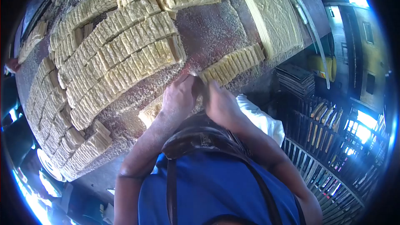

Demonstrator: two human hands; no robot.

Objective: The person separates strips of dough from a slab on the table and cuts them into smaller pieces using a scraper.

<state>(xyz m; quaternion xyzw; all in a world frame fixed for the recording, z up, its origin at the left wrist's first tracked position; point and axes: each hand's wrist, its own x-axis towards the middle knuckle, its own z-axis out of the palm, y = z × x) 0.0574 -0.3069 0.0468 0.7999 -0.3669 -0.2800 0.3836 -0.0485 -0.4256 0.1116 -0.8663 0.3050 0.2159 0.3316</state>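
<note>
My left hand (181, 94) is closed at the near edge of the table, its fingertips curled beside a small pale bit. Close to it, my right hand (219, 102) is curled inward and slightly blurred. What either hand grips is hidden in the dark gap between them. Just beyond my right hand lies a short row of sliced dough pieces (233, 64), pressed side by side. Another dough piece (153, 110) lies partly under my left forearm. Left of my hands, long rows of sliced dough (121, 64) cover the floured table (208, 25).
A wide dough slab (271, 12) lies at the far right, with a thin curved strip (310, 25) along the table edge. Stacked flat boards (296, 81), a yellow container (324, 67) and slatted racks (321, 171) stand to the right. Another person's hand (13, 65) shows at far left.
</note>
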